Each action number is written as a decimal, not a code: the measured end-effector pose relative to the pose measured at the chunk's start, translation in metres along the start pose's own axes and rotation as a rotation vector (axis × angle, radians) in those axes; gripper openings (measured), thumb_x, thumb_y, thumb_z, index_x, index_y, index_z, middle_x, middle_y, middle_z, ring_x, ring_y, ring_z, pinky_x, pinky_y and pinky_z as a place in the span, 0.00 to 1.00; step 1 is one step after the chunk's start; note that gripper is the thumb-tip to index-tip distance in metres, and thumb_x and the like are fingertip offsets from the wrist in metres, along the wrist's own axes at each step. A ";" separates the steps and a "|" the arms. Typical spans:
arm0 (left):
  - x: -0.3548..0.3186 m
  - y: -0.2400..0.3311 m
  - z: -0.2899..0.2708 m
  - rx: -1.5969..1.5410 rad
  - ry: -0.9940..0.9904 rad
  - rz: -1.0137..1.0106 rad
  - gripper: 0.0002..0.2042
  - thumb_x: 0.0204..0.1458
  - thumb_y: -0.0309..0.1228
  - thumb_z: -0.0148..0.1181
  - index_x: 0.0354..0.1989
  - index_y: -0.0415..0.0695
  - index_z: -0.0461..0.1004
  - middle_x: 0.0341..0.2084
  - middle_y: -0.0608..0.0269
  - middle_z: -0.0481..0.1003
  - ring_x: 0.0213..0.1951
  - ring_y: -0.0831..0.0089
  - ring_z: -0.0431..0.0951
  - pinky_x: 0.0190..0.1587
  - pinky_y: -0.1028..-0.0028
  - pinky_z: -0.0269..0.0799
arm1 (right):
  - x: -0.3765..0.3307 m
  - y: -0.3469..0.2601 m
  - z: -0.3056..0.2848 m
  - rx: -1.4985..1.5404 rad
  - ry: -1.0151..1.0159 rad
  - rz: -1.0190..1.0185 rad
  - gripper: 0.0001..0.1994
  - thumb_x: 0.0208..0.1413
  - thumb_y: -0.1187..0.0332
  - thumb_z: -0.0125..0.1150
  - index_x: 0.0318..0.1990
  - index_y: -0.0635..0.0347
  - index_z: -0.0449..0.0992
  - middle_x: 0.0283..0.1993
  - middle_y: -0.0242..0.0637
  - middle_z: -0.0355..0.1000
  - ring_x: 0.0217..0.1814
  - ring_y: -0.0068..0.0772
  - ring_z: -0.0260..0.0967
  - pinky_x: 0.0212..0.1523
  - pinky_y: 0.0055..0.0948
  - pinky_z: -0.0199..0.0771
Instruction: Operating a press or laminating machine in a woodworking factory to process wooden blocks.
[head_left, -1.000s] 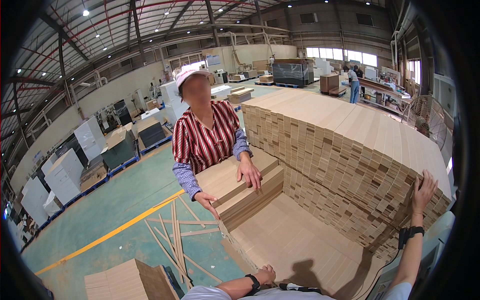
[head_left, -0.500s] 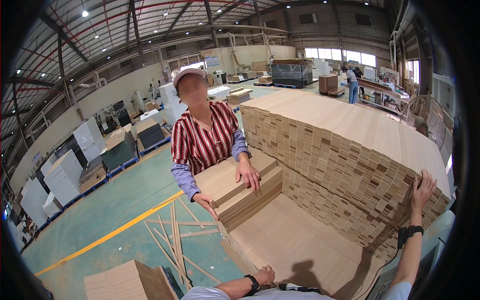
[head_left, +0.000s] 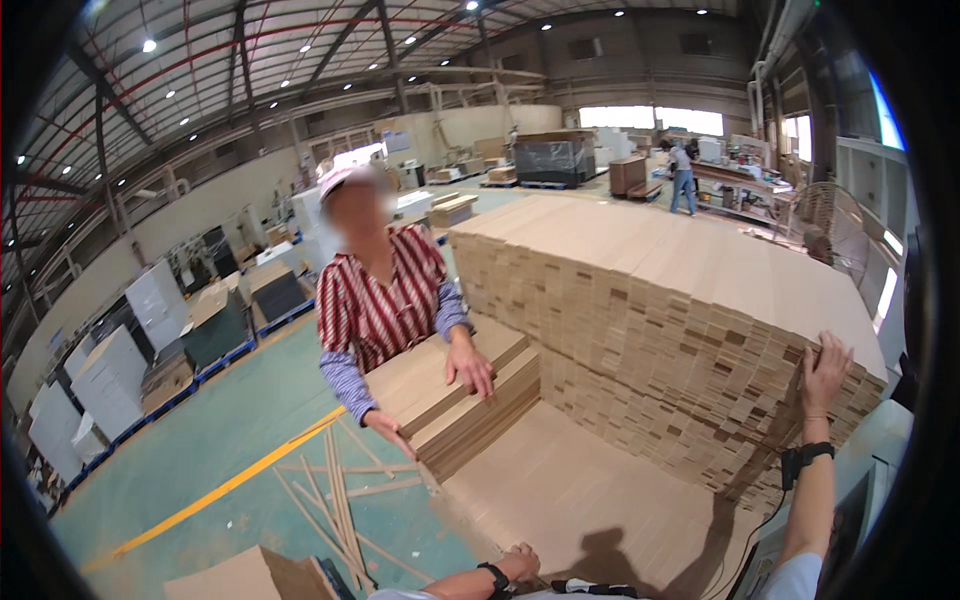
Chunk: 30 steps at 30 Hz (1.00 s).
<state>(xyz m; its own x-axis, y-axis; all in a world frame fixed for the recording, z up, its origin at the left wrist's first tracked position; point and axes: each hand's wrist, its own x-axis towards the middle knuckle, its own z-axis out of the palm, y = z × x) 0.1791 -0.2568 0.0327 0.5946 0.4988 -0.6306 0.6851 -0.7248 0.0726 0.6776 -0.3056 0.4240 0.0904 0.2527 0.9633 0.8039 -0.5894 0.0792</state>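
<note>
My right hand (head_left: 828,368) rests open on the near corner of a tall stack of wooden strips (head_left: 640,300), its fingers spread over the top edge. My left hand (head_left: 520,562) lies low at the front edge of a lower layer of boards (head_left: 570,480), holding nothing that I can see, its fingers loosely bent. Across from me a co-worker (head_left: 385,300) in a striped shirt has both hands on a short pile of boards (head_left: 480,390). One of those hands is on top, the other against the pile's left side.
Loose thin strips (head_left: 345,500) lie scattered on the green floor beside a yellow line (head_left: 230,490). Another board stack (head_left: 235,580) stands at the lower left. A caged fan (head_left: 830,225) is at the right. A cable (head_left: 760,525) hangs by my right arm.
The whole view has shifted, so the stacks and co-worker sit further left in it. The co-worker's head has turned toward the right. Both my hands stay in their places on the boards.
</note>
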 end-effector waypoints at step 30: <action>-0.064 0.176 -0.144 -0.414 -0.369 0.900 0.23 0.48 0.39 0.52 0.46 0.33 0.64 0.41 0.52 0.70 0.41 0.65 0.70 0.45 0.70 0.64 | -0.538 -0.061 -0.648 -0.479 -0.237 1.977 0.20 0.45 0.61 0.56 0.42 0.69 0.68 0.34 0.46 0.72 0.36 0.36 0.70 0.36 0.31 0.69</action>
<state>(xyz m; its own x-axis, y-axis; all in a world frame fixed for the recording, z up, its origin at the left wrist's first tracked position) 0.3219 -0.3480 0.1970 0.8376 -0.3677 -0.4041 0.1867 -0.5026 0.8441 0.1995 -0.9025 0.0674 0.5540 -0.7982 -0.2364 -0.6452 -0.2322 -0.7278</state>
